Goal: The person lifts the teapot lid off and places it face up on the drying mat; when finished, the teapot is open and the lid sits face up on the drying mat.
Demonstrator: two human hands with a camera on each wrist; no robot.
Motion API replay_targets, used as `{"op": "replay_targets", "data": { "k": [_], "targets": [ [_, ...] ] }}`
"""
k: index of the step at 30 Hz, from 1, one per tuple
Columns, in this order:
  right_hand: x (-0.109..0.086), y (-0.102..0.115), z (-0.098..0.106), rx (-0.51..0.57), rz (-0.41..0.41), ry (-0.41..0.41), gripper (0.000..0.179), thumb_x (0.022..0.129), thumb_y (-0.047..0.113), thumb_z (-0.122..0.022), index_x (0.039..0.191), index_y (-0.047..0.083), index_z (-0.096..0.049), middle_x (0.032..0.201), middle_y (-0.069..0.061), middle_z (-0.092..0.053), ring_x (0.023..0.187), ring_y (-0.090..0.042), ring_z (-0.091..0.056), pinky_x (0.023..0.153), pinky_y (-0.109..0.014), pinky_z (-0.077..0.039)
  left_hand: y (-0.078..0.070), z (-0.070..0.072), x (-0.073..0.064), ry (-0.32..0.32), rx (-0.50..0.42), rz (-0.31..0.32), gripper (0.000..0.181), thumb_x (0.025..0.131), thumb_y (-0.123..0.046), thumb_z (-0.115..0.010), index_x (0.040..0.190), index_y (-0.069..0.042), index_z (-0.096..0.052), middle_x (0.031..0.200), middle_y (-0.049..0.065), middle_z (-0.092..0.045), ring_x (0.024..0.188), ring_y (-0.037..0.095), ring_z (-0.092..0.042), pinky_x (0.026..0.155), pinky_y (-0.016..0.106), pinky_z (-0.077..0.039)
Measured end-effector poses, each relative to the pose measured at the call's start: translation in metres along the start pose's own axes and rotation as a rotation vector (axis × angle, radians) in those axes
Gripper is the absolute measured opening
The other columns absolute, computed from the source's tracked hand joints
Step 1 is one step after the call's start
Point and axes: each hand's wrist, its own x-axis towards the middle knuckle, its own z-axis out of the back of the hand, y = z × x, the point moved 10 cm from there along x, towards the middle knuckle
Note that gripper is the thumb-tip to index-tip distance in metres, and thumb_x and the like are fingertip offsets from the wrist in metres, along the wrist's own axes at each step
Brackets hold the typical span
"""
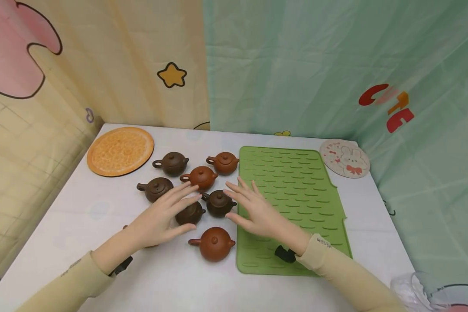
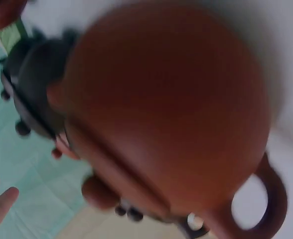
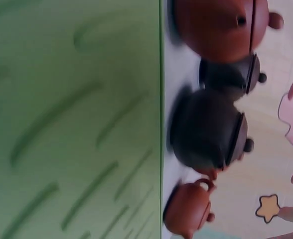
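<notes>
My left hand [image 1: 165,215] hovers palm inward with spread fingers over the dark brown teapot [image 1: 189,214], partly covering it. Facing it, my right hand [image 1: 259,212] has its fingers spread above the left edge of the green mat [image 1: 288,190], fingertips overlapping a second dark teapot [image 1: 219,204]. Neither hand holds anything. A reddish-brown teapot [image 1: 214,245] sits nearest the front between the wrists. Another reddish-brown teapot [image 2: 171,104] fills the left wrist view; in the head view my left forearm mostly hides it. Dark and reddish teapots [image 3: 209,127] line the mat's edge in the right wrist view.
Farther back stand two dark teapots [image 1: 173,164] and two reddish ones [image 1: 223,163]. An orange round mat [image 1: 120,151] lies at the back left, a round rabbit coaster [image 1: 345,158] at the back right. Curtains [image 1: 281,65] border the white table [image 1: 74,216].
</notes>
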Motion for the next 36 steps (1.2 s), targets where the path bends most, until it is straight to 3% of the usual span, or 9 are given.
{"op": "replay_targets", "data": {
  "k": [3,6,13,18,24,31,36],
  "targets": [
    [-0.006,0.01,-0.01,0.049,0.039,0.014,0.054,0.095,0.03,-0.065,0.142,0.007,-0.051,0.153,-0.01,-0.044,0.149,-0.035,-0.025,0.116,-0.064,-0.017,-0.013,-0.011,-0.007,0.005,-0.013,-0.062,0.058,0.093,-0.049,-0.064,0.137,-0.013,-0.057,0.146,0.009,-0.051,0.134,0.029,-0.046,0.101,0.049,-0.047],
    [-0.01,0.015,-0.019,0.094,0.049,0.033,0.052,0.096,0.03,-0.064,0.141,0.006,-0.052,0.152,-0.01,-0.046,0.147,-0.035,-0.029,0.116,-0.062,-0.021,-0.021,-0.021,-0.012,0.022,-0.044,-0.085,0.053,0.093,-0.045,-0.065,0.135,-0.014,-0.059,0.14,0.006,-0.056,0.127,0.023,-0.052,0.094,0.043,-0.053],
    [-0.015,0.025,-0.033,0.117,0.078,0.065,0.046,0.098,0.03,-0.061,0.137,0.005,-0.056,0.147,-0.009,-0.052,0.141,-0.031,-0.042,0.111,-0.046,-0.04,-0.02,-0.038,-0.02,0.105,-0.114,-0.006,0.05,0.089,-0.032,-0.074,0.132,-0.011,-0.061,0.135,0.004,-0.06,0.123,0.021,-0.057,0.091,0.041,-0.055],
    [-0.015,0.032,-0.039,0.145,0.14,0.052,0.034,0.094,0.023,-0.067,0.123,0.005,-0.066,0.129,-0.009,-0.065,0.122,-0.022,-0.061,0.099,-0.031,-0.051,-0.013,-0.047,-0.024,0.121,-0.157,0.034,0.044,0.088,-0.023,-0.075,0.129,-0.01,-0.063,0.13,0.003,-0.062,0.119,0.021,-0.061,0.09,0.039,-0.055],
    [-0.016,0.036,-0.047,0.176,0.172,0.036,0.024,0.089,0.017,-0.073,0.111,0.007,-0.072,0.114,-0.004,-0.071,0.106,-0.013,-0.068,0.09,-0.016,-0.052,-0.007,-0.057,-0.027,0.129,-0.221,0.051,0.039,0.087,-0.015,-0.075,0.124,-0.009,-0.065,0.123,0.001,-0.064,0.104,0.014,-0.065,0.085,0.031,-0.057],
    [-0.014,0.037,-0.057,0.174,0.146,0.065,0.019,0.089,0.015,-0.073,0.107,0.009,-0.073,0.113,-0.003,-0.071,0.107,-0.013,-0.067,0.092,-0.017,-0.051,-0.002,-0.065,-0.029,0.119,-0.313,0.072,0.027,0.086,-0.006,-0.074,0.112,-0.008,-0.071,0.105,0.002,-0.07,0.086,0.007,-0.065,0.074,0.022,-0.055],
    [-0.013,0.039,-0.06,0.167,0.125,0.087,0.015,0.09,0.013,-0.072,0.104,0.008,-0.072,0.114,-0.003,-0.071,0.108,-0.014,-0.066,0.094,-0.019,-0.051,0.002,-0.07,-0.031,0.126,-0.364,0.116,0.026,0.086,-0.007,-0.074,0.112,-0.008,-0.072,0.105,0.003,-0.07,0.084,0.006,-0.067,0.072,0.02,-0.055]
  ]
}}
